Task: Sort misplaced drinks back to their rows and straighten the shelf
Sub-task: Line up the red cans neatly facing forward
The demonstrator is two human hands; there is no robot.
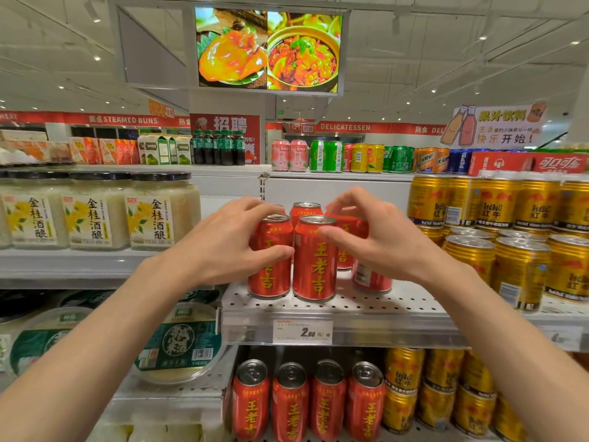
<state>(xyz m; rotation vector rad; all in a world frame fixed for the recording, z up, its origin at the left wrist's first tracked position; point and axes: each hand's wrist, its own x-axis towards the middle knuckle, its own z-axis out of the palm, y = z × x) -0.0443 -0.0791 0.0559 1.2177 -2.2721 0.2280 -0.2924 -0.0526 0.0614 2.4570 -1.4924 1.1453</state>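
Note:
Several red herbal tea cans with yellow characters stand on the perforated middle shelf (350, 306). My left hand (223, 247) wraps around the front left red can (271, 275), thumb across its face. The front middle red can (315, 263) stands beside it, and the thumb tip of my right hand (379, 240) touches its rim. My right hand curls over the red cans behind it (371, 277), partly hiding them. Another red can (305, 209) stands at the back between my hands.
Gold Red Bull cans (516, 269) crowd the shelf to the right. Glass jars of rice wine (149, 215) stand at left. Below are more red cans (328, 403) and gold cans (439, 393). A price tag (302, 331) hangs on the shelf edge. Mixed soda cans (328, 156) line the top.

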